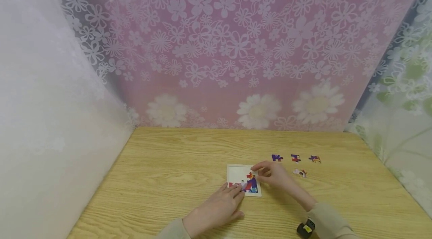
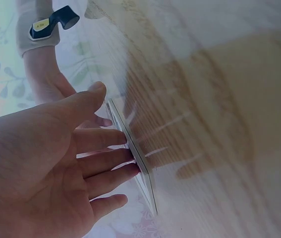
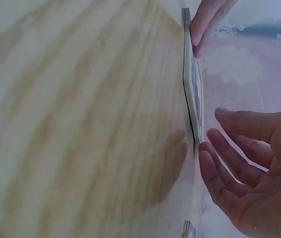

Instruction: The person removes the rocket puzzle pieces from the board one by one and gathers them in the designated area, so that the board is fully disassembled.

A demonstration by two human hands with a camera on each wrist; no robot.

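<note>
A small square jigsaw puzzle tray (image 1: 233, 166) with a pale rim lies on the table. Colourful joined pieces (image 1: 252, 184) fill its lower and right parts, while its upper left shows bare white. My left hand (image 1: 219, 203) rests its extended fingers on the tray's lower left; in the left wrist view the fingertips (image 2: 123, 173) touch the tray's face near its edge. Over the tray's right edge hovers my right hand (image 1: 275, 175), fingers loosely bent. The right wrist view shows its thumb and fingers (image 3: 224, 183) apart, with nothing between them.
Right of the tray lie several loose jigsaw pieces: a purple piece (image 1: 277, 158), a red and purple piece (image 1: 295, 158) and an orange and purple piece (image 1: 315, 159) in a row, a whitish piece (image 1: 300, 172) below. A flowered curtain (image 1: 216, 62) borders the wooden table (image 1: 162, 164).
</note>
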